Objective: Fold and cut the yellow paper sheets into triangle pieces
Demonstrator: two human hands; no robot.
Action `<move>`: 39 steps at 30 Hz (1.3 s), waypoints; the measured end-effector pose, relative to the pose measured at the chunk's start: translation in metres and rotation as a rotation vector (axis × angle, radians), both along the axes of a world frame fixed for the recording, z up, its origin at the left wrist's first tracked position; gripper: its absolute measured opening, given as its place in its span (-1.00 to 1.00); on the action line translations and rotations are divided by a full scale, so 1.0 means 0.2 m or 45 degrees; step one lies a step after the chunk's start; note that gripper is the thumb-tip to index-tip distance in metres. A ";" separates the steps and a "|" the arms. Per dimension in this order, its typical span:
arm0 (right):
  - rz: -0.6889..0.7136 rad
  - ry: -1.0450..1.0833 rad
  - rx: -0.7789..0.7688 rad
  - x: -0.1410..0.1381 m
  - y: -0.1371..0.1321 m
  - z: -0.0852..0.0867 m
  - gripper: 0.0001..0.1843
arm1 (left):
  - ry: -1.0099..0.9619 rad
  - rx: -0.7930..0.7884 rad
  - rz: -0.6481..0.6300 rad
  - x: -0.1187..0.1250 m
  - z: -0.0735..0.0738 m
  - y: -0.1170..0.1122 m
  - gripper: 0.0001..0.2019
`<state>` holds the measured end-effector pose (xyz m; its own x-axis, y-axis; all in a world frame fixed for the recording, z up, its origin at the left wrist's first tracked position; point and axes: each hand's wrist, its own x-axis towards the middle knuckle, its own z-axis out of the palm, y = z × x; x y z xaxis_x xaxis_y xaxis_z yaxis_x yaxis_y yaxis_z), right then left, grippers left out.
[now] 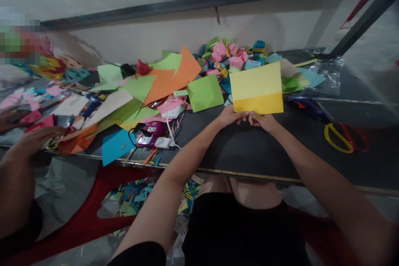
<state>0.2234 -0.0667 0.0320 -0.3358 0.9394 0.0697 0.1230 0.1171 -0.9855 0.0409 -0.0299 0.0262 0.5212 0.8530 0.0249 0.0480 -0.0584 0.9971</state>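
Note:
A sheet of yellow paper (256,85), pale above with a deeper yellow band along its bottom, stands tilted up over the dark table. My left hand (231,116) grips its lower edge, thumb in front and fingers curled behind. Close beside it, my right hand (261,120) pinches the same edge, and the two thumbs nearly meet. A green paper piece (205,93) lies just left of the sheet. Behind it is a heap of small folded pink, green, blue and yellow paper pieces (232,56), partly hidden by the sheet.
Scissors with red and yellow handles (339,138) lie at right, beside a dark blue tool (307,106). Coloured sheets (174,77), a purple power strip (151,134) and cables cover the left. A co-worker's hand (40,138) works at far left. Paper scraps (134,195) lie below the table.

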 end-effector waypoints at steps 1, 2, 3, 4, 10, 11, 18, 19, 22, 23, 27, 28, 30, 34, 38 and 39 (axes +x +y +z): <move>-0.027 -0.005 -0.004 0.00 0.00 0.00 -0.19 | 0.002 0.006 0.016 0.00 0.00 0.00 -0.53; -0.056 -0.013 -0.001 -0.01 0.00 0.00 -0.19 | 0.004 0.008 0.030 0.01 -0.01 0.00 -0.52; -0.074 -0.025 0.007 -0.01 0.00 0.00 -0.18 | 0.006 0.005 0.033 0.01 -0.01 0.00 -0.50; -0.076 -0.038 0.022 -0.02 0.01 0.00 -0.17 | 0.004 -0.004 0.023 0.00 -0.01 0.00 -0.48; -0.090 -0.060 0.036 -0.01 0.02 -0.02 -0.17 | -0.011 -0.097 -0.109 -0.02 0.03 0.01 -0.46; -0.102 -0.058 0.027 0.00 0.02 -0.02 -0.16 | -0.007 -0.103 -0.112 -0.01 0.04 0.01 -0.47; -0.118 -0.014 -0.017 0.00 0.00 -0.02 -0.10 | 0.023 0.032 -0.063 0.01 0.00 0.00 -0.50; -0.110 -0.043 0.000 0.00 0.00 -0.02 -0.09 | 0.021 0.049 -0.063 0.01 -0.01 0.00 -0.50; -0.100 -0.150 0.065 0.01 -0.01 -0.02 -0.08 | 0.031 0.047 -0.101 0.00 -0.02 0.01 -0.50; -0.104 -0.157 0.066 0.00 -0.01 -0.02 -0.08 | 0.035 0.037 -0.113 0.00 -0.02 0.02 -0.50; -0.149 -0.074 0.031 0.00 -0.01 -0.02 -0.10 | 0.039 0.006 -0.092 0.00 -0.03 0.03 -0.51; -0.216 -0.063 0.074 0.00 -0.01 -0.02 -0.10 | 0.031 -0.005 -0.072 0.01 -0.03 0.03 -0.51; -0.455 -0.082 0.262 0.01 -0.02 -0.03 -0.10 | 0.011 -0.044 -0.025 0.01 -0.03 0.02 -0.52; -0.809 -0.217 0.648 0.05 -0.02 -0.07 -0.12 | -0.025 -0.108 -0.032 0.03 0.00 0.01 -0.53; -0.835 -0.187 0.690 0.06 -0.01 -0.10 -0.17 | -0.048 -0.118 -0.046 0.03 0.00 0.01 -0.52; -0.854 -0.153 0.678 0.06 -0.01 -0.10 -0.18 | -0.055 -0.120 -0.035 0.03 -0.01 0.01 -0.51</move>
